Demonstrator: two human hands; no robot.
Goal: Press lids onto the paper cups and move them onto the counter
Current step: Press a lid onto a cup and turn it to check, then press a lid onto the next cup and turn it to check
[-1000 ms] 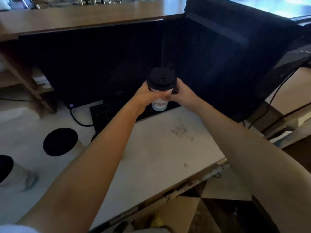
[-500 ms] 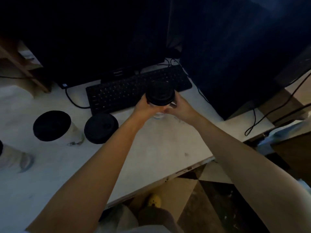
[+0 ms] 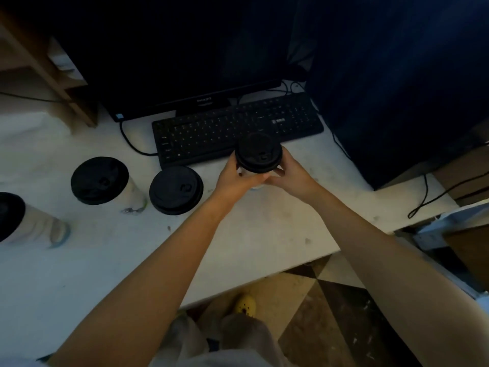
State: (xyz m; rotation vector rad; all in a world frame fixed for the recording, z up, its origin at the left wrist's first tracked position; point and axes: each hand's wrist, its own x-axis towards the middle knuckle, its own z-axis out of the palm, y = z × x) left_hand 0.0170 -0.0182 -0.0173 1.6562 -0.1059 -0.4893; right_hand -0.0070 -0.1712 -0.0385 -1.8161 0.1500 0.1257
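Both of my hands, left hand point(image 3: 232, 178) and right hand point(image 3: 291, 176), are clamped around the white paper cup point(image 3: 251, 178) under its black lid point(image 3: 258, 152), held just in front of the keyboard point(image 3: 211, 131) over the white desk point(image 3: 238, 234). Left of the grip I count two more lidded cups point(image 3: 105, 181) point(image 3: 26, 223) and a loose stack of lids point(image 3: 176, 190), so by my reckoning capping is well along but moving remains. Compared with a second ago, the held cup has come down from beside the raised wooden counter, now out of view.
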